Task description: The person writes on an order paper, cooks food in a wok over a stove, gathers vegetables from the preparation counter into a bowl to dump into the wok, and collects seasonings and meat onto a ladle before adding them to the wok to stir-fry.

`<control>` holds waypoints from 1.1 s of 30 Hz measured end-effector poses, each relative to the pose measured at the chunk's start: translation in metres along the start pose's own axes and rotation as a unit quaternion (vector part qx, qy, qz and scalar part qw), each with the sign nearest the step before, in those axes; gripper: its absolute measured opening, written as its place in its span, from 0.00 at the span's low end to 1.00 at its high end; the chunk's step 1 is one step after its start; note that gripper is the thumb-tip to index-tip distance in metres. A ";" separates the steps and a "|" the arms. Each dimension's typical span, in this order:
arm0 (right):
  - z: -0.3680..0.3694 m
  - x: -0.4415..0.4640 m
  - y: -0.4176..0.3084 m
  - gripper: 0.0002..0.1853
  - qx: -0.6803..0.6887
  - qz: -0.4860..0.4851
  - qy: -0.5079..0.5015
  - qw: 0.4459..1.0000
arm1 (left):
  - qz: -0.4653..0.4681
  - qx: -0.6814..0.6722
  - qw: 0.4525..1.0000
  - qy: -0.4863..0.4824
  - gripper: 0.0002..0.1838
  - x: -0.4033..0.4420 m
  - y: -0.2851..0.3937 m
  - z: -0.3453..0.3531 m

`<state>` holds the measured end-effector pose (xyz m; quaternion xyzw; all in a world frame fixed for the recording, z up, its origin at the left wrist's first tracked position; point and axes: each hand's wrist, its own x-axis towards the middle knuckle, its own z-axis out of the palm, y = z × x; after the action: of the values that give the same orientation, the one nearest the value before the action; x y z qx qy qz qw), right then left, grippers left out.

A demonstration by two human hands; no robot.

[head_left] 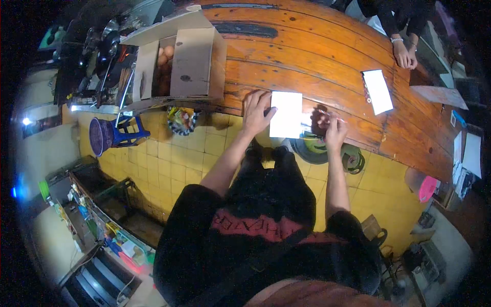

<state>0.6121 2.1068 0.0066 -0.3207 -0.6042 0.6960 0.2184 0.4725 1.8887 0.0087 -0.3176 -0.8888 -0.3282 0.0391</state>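
Note:
A bright white sheet or pad (pixel 286 113) lies at the front edge of the wooden table (pixel 307 56), its lower part reaching over the edge. My left hand (pixel 257 112) rests on the table at the sheet's left side, fingers apart, with the thumb on its edge. To the right of the sheet, my right hand (pixel 335 130) is closed around a thin pen-like object (pixel 341 121). The dark shadow of that hand falls on the wood between it and the sheet.
An open cardboard box (pixel 197 64) holding eggs (pixel 166 53) stands at the left. A white notepad (pixel 377 92) lies at the right, near another person's hands (pixel 405 55). A blue stool (pixel 130 134) and a green gas cylinder (pixel 353 158) are below.

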 end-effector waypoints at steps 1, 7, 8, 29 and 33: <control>0.010 0.000 0.001 0.10 0.090 0.015 -0.025 0.995 | 0.014 0.003 1.000 -0.024 0.27 0.002 -0.002 0.001; 0.051 0.004 0.011 0.07 -0.016 -0.014 -0.035 0.999 | 0.015 0.086 0.994 -0.061 0.32 0.002 -0.005 0.008; 0.054 0.004 0.013 0.07 -0.017 -0.015 -0.033 0.999 | 0.016 0.084 0.994 -0.061 0.32 0.003 -0.005 0.008; 0.057 0.002 0.033 0.05 -0.184 -0.090 -0.065 0.977 | 0.048 0.106 0.993 -0.023 0.26 0.002 -0.006 0.013; 0.057 0.000 0.035 0.06 -0.207 -0.083 -0.059 0.973 | 0.042 0.105 0.993 -0.026 0.27 0.004 -0.003 0.011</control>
<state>0.5750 2.0606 -0.0240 -0.2663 -0.7711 0.5533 0.1684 0.4691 1.8958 -0.0007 -0.3568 -0.9051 -0.2227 0.0629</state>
